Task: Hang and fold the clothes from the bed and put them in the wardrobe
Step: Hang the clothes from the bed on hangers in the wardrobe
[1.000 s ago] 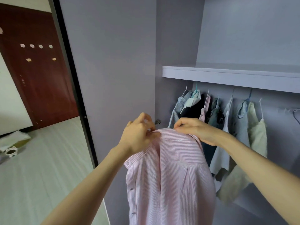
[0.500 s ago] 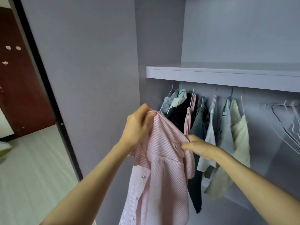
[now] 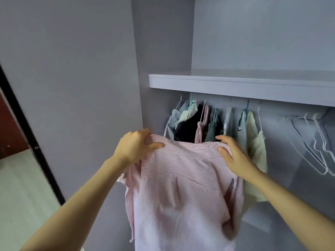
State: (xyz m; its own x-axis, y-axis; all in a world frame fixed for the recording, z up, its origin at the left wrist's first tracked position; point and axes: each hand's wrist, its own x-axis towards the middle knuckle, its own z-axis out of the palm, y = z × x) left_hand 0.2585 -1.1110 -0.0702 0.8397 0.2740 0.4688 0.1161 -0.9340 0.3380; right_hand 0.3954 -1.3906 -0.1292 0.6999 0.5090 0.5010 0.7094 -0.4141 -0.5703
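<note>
Pink shirt (image 3: pixel 181 187), pinched at both shoulders by left hand (image 3: pixel 135 147) and right hand (image 3: pixel 233 156), should stay level while lifted toward the far rail's gap left of empty hangers (image 3: pixel 311 142).

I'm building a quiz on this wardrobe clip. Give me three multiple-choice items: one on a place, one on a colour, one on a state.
1. Where do the empty hangers hang?
A. right of the hung clothes
B. left of them
C. on the shelf

2. What colour is the held shirt?
A. plain blue
B. pink and white stripes
C. black

3. How is the shirt held?
A. left hand only
B. both hands at its top
C. already hung on the rail

Key:
1 A, the empty hangers are at the far right.
2 B, the shirt shows fine stripes.
3 B, the left hand and right hand grip its top edge.
</note>
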